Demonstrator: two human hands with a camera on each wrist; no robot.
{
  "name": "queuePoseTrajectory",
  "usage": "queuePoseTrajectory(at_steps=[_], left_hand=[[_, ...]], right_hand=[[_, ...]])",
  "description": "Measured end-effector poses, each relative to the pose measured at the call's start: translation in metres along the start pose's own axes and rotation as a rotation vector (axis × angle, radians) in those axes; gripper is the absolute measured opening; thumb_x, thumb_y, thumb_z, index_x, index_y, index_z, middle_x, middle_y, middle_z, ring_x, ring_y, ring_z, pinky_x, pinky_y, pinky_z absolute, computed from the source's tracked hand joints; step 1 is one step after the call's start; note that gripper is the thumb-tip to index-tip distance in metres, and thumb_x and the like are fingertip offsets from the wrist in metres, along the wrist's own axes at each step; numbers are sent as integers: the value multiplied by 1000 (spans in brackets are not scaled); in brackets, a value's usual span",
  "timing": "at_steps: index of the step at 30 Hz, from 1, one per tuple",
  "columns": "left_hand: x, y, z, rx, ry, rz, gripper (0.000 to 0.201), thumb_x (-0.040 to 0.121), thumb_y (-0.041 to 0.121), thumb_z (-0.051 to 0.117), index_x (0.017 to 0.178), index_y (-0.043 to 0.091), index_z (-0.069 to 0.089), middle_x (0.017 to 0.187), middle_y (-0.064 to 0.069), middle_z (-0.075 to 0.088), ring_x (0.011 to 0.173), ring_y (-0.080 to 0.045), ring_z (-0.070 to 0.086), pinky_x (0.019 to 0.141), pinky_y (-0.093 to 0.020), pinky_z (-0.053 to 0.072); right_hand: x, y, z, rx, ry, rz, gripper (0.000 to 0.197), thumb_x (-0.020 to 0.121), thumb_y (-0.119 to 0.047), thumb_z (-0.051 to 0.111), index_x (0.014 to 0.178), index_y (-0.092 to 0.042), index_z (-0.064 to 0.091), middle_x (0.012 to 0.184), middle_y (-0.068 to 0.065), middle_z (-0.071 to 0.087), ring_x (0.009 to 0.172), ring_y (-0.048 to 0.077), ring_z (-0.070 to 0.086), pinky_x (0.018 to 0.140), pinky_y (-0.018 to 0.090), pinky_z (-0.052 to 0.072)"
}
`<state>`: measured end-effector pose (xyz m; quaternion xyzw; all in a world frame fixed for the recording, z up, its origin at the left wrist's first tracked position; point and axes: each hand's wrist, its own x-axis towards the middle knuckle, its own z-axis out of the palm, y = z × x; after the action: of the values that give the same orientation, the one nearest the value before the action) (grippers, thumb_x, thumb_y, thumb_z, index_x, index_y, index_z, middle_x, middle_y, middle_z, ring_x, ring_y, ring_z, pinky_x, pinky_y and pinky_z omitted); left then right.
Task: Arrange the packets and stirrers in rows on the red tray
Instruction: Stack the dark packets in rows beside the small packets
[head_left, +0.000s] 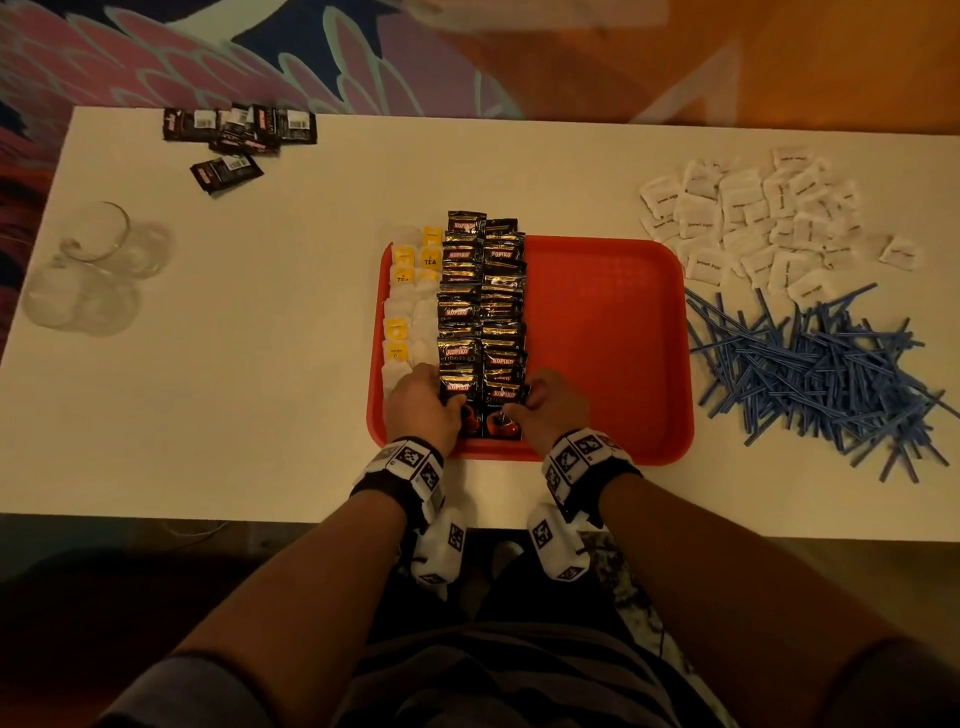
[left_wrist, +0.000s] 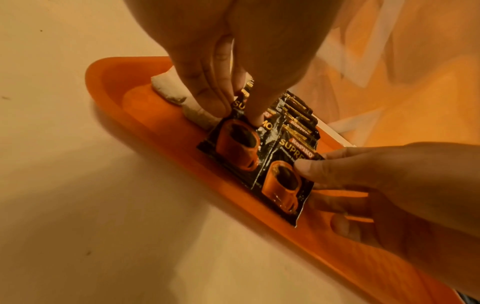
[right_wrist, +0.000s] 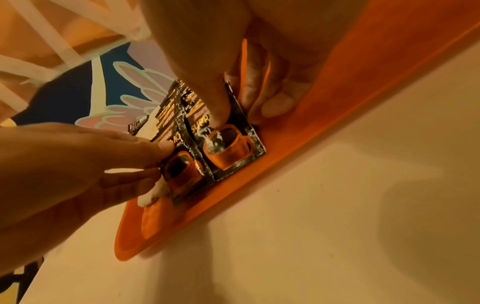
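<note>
The red tray (head_left: 608, 338) lies mid-table. It carries two rows of tea bags (head_left: 410, 301) at its left and two rows of black coffee packets (head_left: 480, 301) beside them. My left hand (head_left: 447, 402) pinches the nearest packet of the left coffee row (left_wrist: 239, 148), thumb on top and fingers at its left edge. My right hand (head_left: 519, 410) pinches the nearest packet of the right coffee row (right_wrist: 228, 148), thumb on its face and fingers at its right edge on the tray floor. Both packets lie flat at the tray's near rim.
A heap of white sugar sachets (head_left: 763, 223) lies right of the tray, with a pile of blue stirrers (head_left: 821, 374) in front of it. More black packets (head_left: 239, 135) sit at the far left corner. Clear glasses (head_left: 93, 270) stand at the left.
</note>
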<state>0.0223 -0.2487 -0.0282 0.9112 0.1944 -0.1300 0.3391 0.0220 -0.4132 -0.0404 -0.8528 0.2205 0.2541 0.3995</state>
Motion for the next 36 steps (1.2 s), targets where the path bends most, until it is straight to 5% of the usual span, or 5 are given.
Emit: queuePoseTrajectory(at_steps=[12, 25, 28, 31, 36], left_hand=[[31, 13, -4, -64, 11, 9, 39, 85, 21, 77, 117, 8, 59, 102, -10, 68, 94, -25, 64, 79, -33, 53], [26, 8, -5, -54, -15, 20, 46, 81, 24, 80, 120, 12, 59, 104, -8, 68, 97, -25, 64, 85, -40, 55], [25, 9, -5, -56, -27, 14, 46, 80, 23, 81, 119, 13, 59, 104, -6, 67, 98, -25, 63, 87, -43, 55], [24, 8, -5, -54, -31, 5, 49, 81, 23, 80, 123, 12, 59, 112, -6, 67, 106, -24, 62, 92, -39, 53], [22, 7, -6, -83, -19, -5, 52, 82, 19, 79, 129, 10, 58, 121, -7, 66, 114, -24, 60, 98, -34, 49]], right_hand=[[25, -18, -9, 46, 22, 2, 47, 82, -32, 76, 121, -23, 51, 98, -7, 61, 88, 9, 58, 55, 13, 36], [23, -18, -12, 68, 5, 45, 46, 83, -23, 70, 125, -20, 50, 106, -3, 62, 92, 13, 59, 55, 16, 37], [35, -31, -19, 131, -3, 67, 56, 86, -18, 62, 138, -18, 44, 132, 5, 53, 113, 24, 55, 81, 34, 53], [55, -55, -27, 150, -26, 138, 69, 87, -14, 58, 150, -20, 31, 151, 8, 35, 133, 34, 42, 101, 49, 47], [82, -81, -34, 144, -57, 130, 46, 89, -6, 49, 135, -8, 49, 110, 5, 60, 87, 20, 57, 74, 29, 48]])
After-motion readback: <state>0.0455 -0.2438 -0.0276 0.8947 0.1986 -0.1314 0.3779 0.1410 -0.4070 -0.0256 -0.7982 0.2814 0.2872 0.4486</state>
